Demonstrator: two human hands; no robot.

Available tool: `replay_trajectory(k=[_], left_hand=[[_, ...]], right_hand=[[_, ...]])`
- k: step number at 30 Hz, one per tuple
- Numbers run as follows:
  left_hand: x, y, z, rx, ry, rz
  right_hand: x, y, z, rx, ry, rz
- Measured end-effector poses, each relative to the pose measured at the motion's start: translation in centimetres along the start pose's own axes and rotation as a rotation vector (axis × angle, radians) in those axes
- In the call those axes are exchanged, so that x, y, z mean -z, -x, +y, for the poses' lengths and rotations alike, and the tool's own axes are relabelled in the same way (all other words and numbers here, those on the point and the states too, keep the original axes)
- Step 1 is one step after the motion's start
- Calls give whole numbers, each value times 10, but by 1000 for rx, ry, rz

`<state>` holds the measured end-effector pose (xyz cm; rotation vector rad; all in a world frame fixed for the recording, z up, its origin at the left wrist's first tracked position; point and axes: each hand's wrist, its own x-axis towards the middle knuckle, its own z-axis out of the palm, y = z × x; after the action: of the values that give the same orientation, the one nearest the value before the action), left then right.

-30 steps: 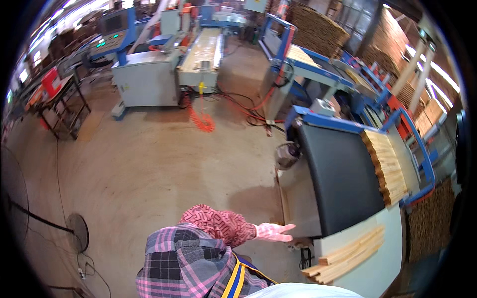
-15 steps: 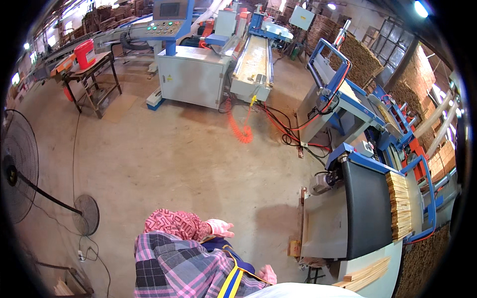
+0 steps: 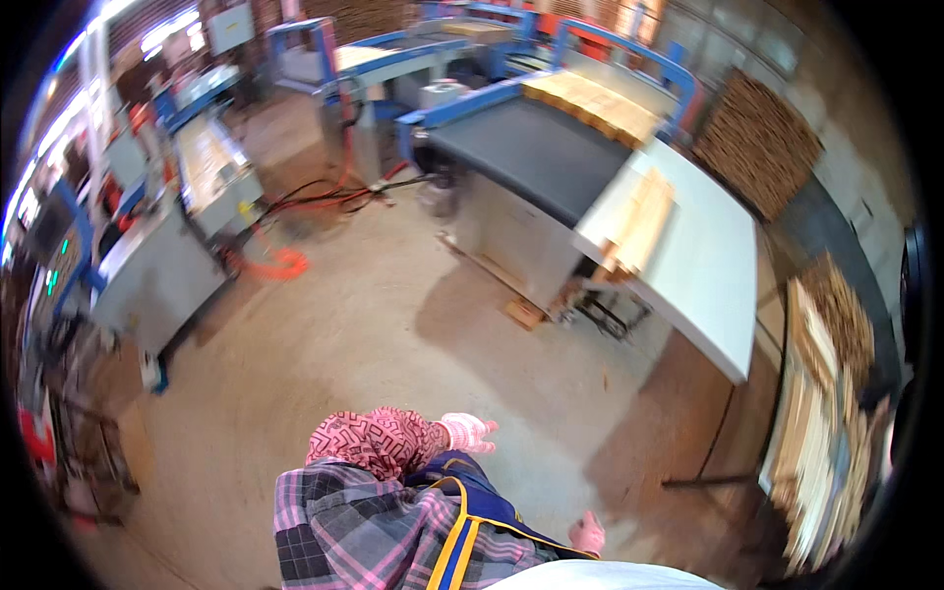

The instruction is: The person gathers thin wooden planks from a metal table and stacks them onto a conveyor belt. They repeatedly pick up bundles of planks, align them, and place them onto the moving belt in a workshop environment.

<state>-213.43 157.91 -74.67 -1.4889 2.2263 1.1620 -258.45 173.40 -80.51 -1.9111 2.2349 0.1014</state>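
Observation:
My left hand (image 3: 468, 433), in a pink and white glove, extends past a pink patterned sleeve with its fingers apart and nothing in them. Lower and to the right, my right hand (image 3: 588, 535) shows only in part beside my dark blue apron (image 3: 487, 501) with yellow edging. It is slightly blurred, one finger stretched out, and I see nothing in it. Both hands hang over the concrete floor, touching no machine or wood. Closest ahead on the right is a pale table (image 3: 703, 261) carrying a small stack of wooden strips (image 3: 641, 221).
A machine with a black belt (image 3: 536, 147) adjoins the table, a row of wood strips (image 3: 595, 103) lying across its far end. Leaning boards (image 3: 811, 423) stand at the right. Hoses and a coiled orange air line (image 3: 275, 265) cross the floor near the grey cabinet (image 3: 162, 275).
My view has swung to the right: the machines have shifted left, and the pale table and leaning boards have come into view. The fan has left it. Both hands remain empty.

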Motion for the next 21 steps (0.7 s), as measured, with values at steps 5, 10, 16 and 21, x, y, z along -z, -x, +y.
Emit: replay_trajectory(k=[5,10,16,21], left_hand=[[-15,13,92,-332,-190,-216],[-47,71,162,-621,-384,-422],[-94,94,207,-696,-664,-457],[-115,44,309,-725,-768,-681]], right_hand=[[-75,268,107,-355,242,146],[-88,358,7,-505,-11,253],[-165,405,-96,-1057,-780,247],[-79,392,-131,-1155,-894,82]])
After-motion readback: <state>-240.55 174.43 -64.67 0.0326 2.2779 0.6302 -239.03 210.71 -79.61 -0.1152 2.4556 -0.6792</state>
